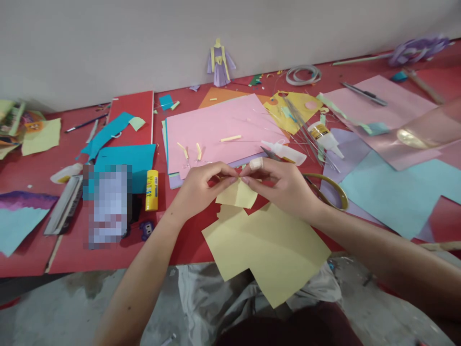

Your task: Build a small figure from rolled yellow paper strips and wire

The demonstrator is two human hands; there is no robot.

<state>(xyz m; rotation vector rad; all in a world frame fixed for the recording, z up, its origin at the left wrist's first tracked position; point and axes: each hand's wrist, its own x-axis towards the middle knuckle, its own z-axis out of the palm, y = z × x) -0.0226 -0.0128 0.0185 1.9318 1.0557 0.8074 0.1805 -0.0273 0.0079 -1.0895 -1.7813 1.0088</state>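
A small piece of pale yellow paper (236,194) is pinched along its upper edge by my left hand (203,185) and my right hand (279,180). Thumbs and forefingers meet at that edge, and the fingertips hide part of it. White tape wraps one finger of my right hand. Below both hands, a larger pale yellow sheet (266,245) with a notched outline overhangs the front edge of the table. Scissors (342,196) lie partly under my right hand, their tips showing beyond it.
Pink sheets (216,125) with small rolled yellow paper pieces lie ahead. A glue stick (151,190) stands left; glue bottles (326,137) and thin wires (306,127) lie right. A paper doll figure (219,65) leans at the wall. Blue paper (392,192) covers the right side.
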